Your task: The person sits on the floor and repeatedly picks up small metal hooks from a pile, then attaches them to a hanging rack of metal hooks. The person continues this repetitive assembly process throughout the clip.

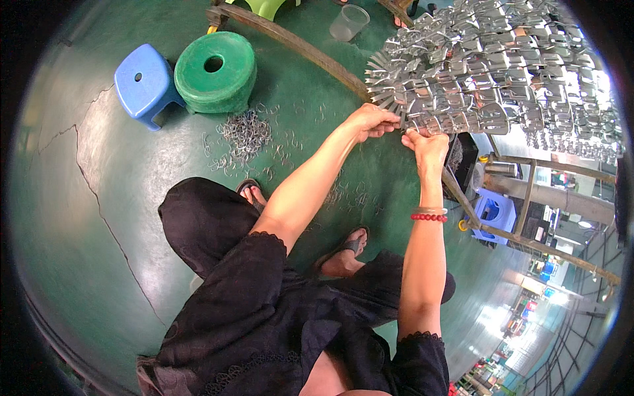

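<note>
Shiny metal parts (pixel 489 72) hang massed, silver and flat-bladed.

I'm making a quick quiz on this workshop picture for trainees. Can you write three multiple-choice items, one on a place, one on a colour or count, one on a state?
1. Where do both hands work?
A. at the near edge of the hanging metal parts
B. on the blue stool
C. in the plastic cup

2. What colour is the round seat with a hole?
A. red
B. green
C. white

3. How is the floor by the stools?
A. strewn with small wire clips
B. flooded
C. carpeted

Answers: 1 A, the left hand and right hand touch the metal parts. 2 B, the round seat beside the blue stool is green. 3 A, wire clips lie heaped and scattered on the floor.
</note>
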A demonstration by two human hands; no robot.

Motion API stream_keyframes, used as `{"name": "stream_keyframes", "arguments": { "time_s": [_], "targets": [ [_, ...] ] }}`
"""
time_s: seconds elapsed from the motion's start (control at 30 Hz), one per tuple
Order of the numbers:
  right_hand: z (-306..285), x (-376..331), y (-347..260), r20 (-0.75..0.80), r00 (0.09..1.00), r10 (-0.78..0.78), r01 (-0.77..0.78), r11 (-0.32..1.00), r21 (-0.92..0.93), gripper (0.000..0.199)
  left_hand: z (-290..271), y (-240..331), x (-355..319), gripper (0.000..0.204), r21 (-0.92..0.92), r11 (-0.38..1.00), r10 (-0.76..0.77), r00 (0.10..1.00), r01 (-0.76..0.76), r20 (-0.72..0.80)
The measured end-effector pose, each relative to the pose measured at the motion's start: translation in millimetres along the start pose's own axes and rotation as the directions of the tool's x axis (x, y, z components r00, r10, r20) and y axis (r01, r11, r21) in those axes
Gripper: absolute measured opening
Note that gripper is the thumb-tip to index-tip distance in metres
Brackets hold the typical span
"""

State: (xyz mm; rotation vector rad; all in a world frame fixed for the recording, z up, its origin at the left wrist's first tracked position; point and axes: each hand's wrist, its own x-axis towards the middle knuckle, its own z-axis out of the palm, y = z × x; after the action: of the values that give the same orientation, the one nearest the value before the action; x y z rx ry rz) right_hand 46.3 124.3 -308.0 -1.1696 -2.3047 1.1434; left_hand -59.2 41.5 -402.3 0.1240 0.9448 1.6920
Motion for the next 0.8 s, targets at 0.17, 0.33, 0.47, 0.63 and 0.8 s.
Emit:
{"name": "stream_keyframes", "arguments": {
  "time_s": [0.17,0.33,0.47,0.63,0.8],
  "targets": [
    [1.2,-5.6,-5.7,-0.033,0.999,0.009,-0.010,0.999,-0.050,0.011,1.4,-7.2,0.5,0.009,-0.038,0.999,0.029,0.999,-0.029,-0.016],
    [-0.4,-2.5,-0.7,-0.058,0.998,0.002,-0.009,0.994,-0.113,0.010,5.4,-12.3,-1.6,0.011,-0.077,0.996,0.049,0.999,-0.048,0.003],
    [3.8,-4.6,-3.7,-0.069,0.997,-0.024,0.016,0.994,-0.112,0.011,3.3,-12.8,-3.7,0.011,-0.122,0.992,0.033,0.999,-0.033,0.003],
    [9.9,-10.3,-10.4,-0.085,0.996,-0.020,0.010,0.993,-0.117,0.012,2.4,-12.8,-8.3,0.010,-0.126,0.992,0.015,0.999,-0.019,-0.037],
    [7.7,-5.9,8.2,-0.109,0.993,-0.054,0.042,0.992,-0.115,0.020,8.1,-14.8,-10.9,0.012,-0.049,0.998,0.035,0.998,-0.038,-0.059]
  ]
}}
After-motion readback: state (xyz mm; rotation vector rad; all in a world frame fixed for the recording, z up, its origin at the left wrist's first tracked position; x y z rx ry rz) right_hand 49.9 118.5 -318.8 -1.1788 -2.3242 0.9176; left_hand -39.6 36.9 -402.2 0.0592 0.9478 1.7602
